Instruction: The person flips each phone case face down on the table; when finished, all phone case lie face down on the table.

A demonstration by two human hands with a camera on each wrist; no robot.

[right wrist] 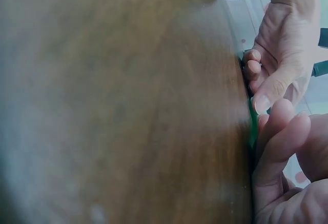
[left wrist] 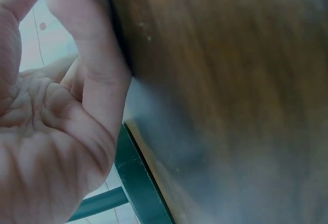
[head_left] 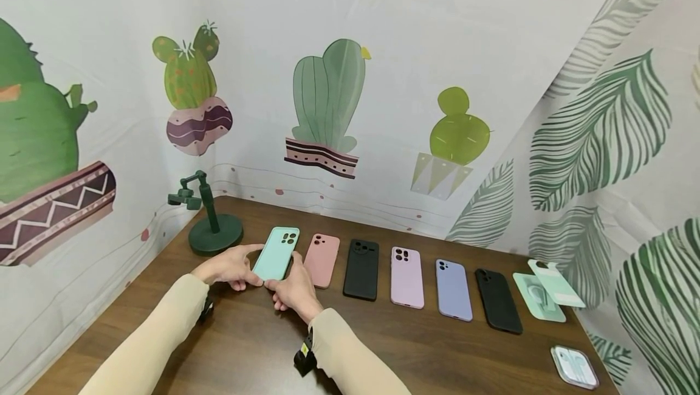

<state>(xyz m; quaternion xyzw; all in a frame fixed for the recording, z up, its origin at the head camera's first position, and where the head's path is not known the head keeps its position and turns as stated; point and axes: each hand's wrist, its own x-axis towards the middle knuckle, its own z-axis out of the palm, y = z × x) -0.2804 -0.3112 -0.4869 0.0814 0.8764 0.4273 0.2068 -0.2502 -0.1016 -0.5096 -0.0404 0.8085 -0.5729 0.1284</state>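
A mint-green phone case with a camera cutout at its upper end lies at the left end of a row on the brown table. My left hand holds its left edge and lower left corner, while my right hand grips the right edge and lower right corner. Both thumbs meet the near end of the case. In the left wrist view the left hand has its fingers bent. From the right wrist, the right hand and the facing left hand show close together, with a thin green edge between them.
Rightward along the row lie a pink case, a black case, a lilac case, a blue-violet case and another black one. A green stand is at left. Packaging and boxed earphones lie at right.
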